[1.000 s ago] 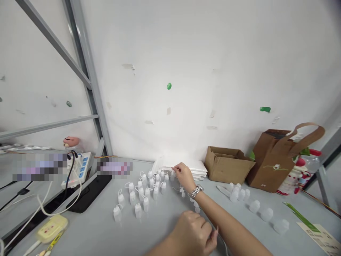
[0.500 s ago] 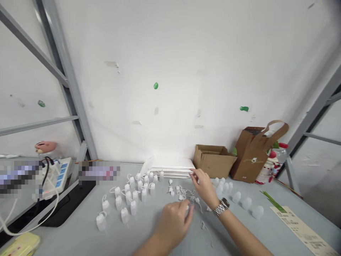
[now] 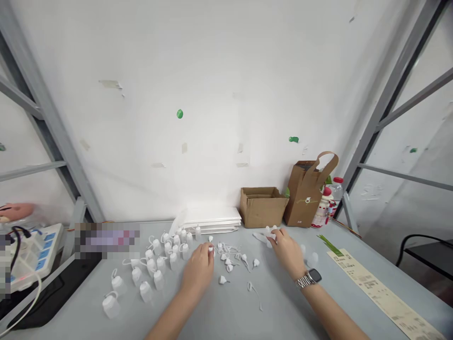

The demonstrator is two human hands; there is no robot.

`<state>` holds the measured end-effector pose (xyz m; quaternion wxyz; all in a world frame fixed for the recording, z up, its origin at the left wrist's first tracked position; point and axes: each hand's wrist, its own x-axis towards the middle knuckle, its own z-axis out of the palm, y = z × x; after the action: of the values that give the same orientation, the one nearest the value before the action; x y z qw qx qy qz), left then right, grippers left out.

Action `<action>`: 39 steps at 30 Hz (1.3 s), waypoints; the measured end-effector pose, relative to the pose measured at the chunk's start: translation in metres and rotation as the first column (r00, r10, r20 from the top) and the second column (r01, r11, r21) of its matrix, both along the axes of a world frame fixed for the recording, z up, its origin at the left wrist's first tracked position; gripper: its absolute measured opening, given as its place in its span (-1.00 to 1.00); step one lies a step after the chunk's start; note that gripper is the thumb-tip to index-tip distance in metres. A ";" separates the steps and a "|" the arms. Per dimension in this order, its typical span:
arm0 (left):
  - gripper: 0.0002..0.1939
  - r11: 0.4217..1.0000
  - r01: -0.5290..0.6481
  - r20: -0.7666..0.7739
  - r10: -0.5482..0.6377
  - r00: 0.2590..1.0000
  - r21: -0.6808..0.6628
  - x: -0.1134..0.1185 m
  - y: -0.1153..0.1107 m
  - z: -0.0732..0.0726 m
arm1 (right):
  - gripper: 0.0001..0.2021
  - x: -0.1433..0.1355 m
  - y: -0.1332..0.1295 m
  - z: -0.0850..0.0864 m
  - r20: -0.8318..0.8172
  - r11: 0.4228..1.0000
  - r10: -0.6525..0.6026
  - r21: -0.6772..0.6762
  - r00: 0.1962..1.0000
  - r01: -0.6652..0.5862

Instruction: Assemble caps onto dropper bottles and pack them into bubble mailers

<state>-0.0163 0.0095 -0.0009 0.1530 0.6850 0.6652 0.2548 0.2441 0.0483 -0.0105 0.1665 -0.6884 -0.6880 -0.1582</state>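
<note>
My left hand (image 3: 198,268) is closed in a pinch on a small white cap (image 3: 211,249), over the middle of the table. On the right, my right hand (image 3: 286,252), with a watch at the wrist, has its fingers closed on a small translucent bottle (image 3: 270,242); fingers partly hide it. More uncapped bottles (image 3: 313,259) stand around that hand. Between the hands lie several loose white caps (image 3: 229,267) and a tangle of thin white straps (image 3: 231,249). Left of my left hand stand several capped bottles (image 3: 146,292), many with a strap loop on top.
White flat packs (image 3: 207,218) are stacked against the wall, beside an open cardboard box (image 3: 264,212) and a brown paper bag (image 3: 300,200). A printed paper strip (image 3: 375,288) lies at right. A power strip (image 3: 44,250) and black mat (image 3: 63,293) occupy the left.
My view has turned to the right. My right hand has moved from beside the white packs to the uncapped bottles. My left hand has moved left and away, to a cap near the capped bottles.
</note>
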 end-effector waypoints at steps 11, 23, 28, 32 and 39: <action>-0.74 0.990 0.087 -0.060 -0.081 0.995 0.112 -0.004 0.007 -0.010 | -0.84 -0.008 -0.003 -0.002 -0.185 0.981 0.193 0.030 0.964 -0.191; -0.67 0.843 0.424 -0.089 -0.419 0.904 0.330 0.012 0.016 -0.034 | -0.58 -0.076 -0.002 0.022 -0.985 0.871 0.135 0.066 0.108 -0.487; -0.73 0.897 0.289 0.026 -0.315 0.949 0.333 0.010 0.021 -0.035 | -0.61 -0.076 -0.012 0.014 -0.963 0.850 -0.140 0.002 -0.231 -0.527; -0.78 0.935 0.180 0.173 -0.240 0.955 0.304 0.007 0.023 -0.033 | -0.60 -0.073 -0.021 0.018 -0.918 0.779 -0.276 -0.041 -0.283 -0.625; -0.82 0.974 0.065 0.435 -0.157 0.887 0.219 0.006 0.025 -0.030 | -0.66 -0.075 -0.025 0.015 -0.948 0.702 -0.285 -0.104 -0.143 -0.705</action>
<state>-0.0106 0.0347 -0.0313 0.2481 0.6562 0.5427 0.4619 0.1693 0.0230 0.0050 0.3944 -0.4291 -0.4463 0.6791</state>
